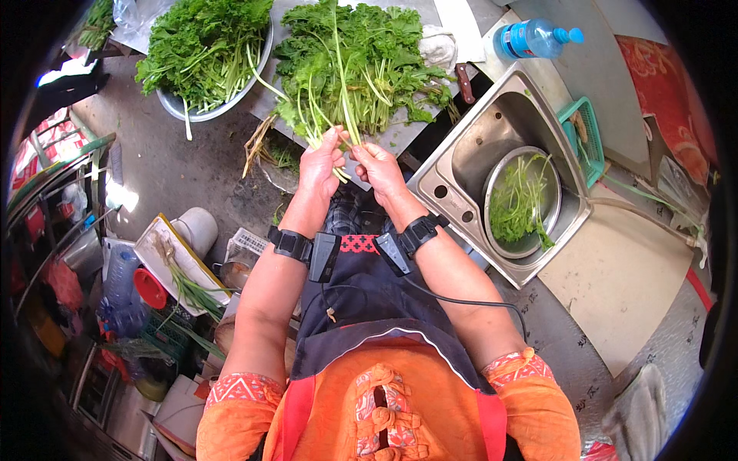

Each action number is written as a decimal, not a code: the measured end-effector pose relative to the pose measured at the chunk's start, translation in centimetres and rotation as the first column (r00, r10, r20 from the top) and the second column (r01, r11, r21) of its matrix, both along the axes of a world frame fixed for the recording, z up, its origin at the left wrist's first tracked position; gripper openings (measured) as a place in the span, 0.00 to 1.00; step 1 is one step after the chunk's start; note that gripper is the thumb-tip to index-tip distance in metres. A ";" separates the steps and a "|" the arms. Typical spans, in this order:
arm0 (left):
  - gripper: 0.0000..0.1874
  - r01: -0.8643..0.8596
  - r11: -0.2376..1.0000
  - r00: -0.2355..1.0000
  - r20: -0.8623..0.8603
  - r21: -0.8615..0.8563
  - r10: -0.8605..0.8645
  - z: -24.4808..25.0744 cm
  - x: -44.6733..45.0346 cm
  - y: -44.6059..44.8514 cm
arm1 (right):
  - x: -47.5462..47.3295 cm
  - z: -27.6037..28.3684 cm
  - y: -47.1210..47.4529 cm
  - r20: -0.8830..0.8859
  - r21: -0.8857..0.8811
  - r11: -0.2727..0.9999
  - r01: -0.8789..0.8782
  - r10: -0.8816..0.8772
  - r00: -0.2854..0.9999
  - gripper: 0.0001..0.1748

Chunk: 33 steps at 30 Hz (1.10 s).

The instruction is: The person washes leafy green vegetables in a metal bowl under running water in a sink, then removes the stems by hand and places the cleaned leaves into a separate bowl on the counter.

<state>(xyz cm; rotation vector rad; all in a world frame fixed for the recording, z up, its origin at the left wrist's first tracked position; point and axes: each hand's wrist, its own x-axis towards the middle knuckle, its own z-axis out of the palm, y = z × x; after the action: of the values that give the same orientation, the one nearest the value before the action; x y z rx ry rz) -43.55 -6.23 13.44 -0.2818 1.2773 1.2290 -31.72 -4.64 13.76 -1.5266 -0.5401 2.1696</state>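
Observation:
My left hand (320, 163) is closed around the lower ends of a few leafy green stalks (311, 124) whose cut ends stick out below it. Close beside it, my right hand (372, 164) grips the base of a long pale stem (343, 86) between thumb and fingers. Both hands are over the near edge of a grey table, in front of a large pile of leafy greens (375, 63). At the upper left, a metal basin (216, 112) is heaped with more greens (202, 52). One yellow-green stem stretches from that heap towards my left hand.
A knife with a brown handle (464, 83) lies by a white cloth (438, 49). Right of me, a steel sink (461, 167) holds a metal bowl (558, 199) with greens in water. A blue plastic bottle (533, 39) and green basket (597, 152) are beyond. Crates and a bucket (196, 230) stand left.

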 end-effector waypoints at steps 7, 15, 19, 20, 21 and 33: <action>0.06 0.026 0.999 0.998 -0.066 0.040 -0.023 0.4 0.0 -2.5 | -2.4 -0.8 -0.2 -0.334 -0.430 0.818 0.382 -0.537 0.774 0.10; 0.17 0.096 0.993 0.969 -0.224 -0.071 -0.110 1.2 -2.7 -3.3 | -3.0 -0.2 0.0 -0.289 -0.204 0.927 0.316 -0.365 0.885 0.10; 0.18 -0.021 0.997 0.912 -0.410 -0.074 -0.011 2.5 -6.0 -2.5 | -1.9 -0.3 0.6 -0.166 -0.004 0.986 0.166 -0.165 0.972 0.10; 0.18 0.066 0.998 0.919 -0.389 0.004 -0.060 2.7 -6.2 -2.1 | -1.9 -0.4 0.5 -0.148 0.037 0.995 0.096 -0.090 0.985 0.10; 0.19 0.139 0.990 0.921 -0.370 0.023 -0.120 2.6 -6.2 -1.5 | -1.8 -0.4 0.4 -0.110 0.072 0.997 0.036 -0.028 0.994 0.10; 0.08 0.214 0.967 0.799 -0.545 -0.136 -0.253 -0.4 -1.7 0.5 | -1.5 -0.8 0.4 -0.243 -0.066 0.965 -0.255 0.233 0.942 0.13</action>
<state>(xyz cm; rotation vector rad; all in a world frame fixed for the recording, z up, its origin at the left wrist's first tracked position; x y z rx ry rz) -45.30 -5.73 13.07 0.2120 1.8037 1.0869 -33.18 -4.24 12.95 -1.2809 -0.5786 2.5577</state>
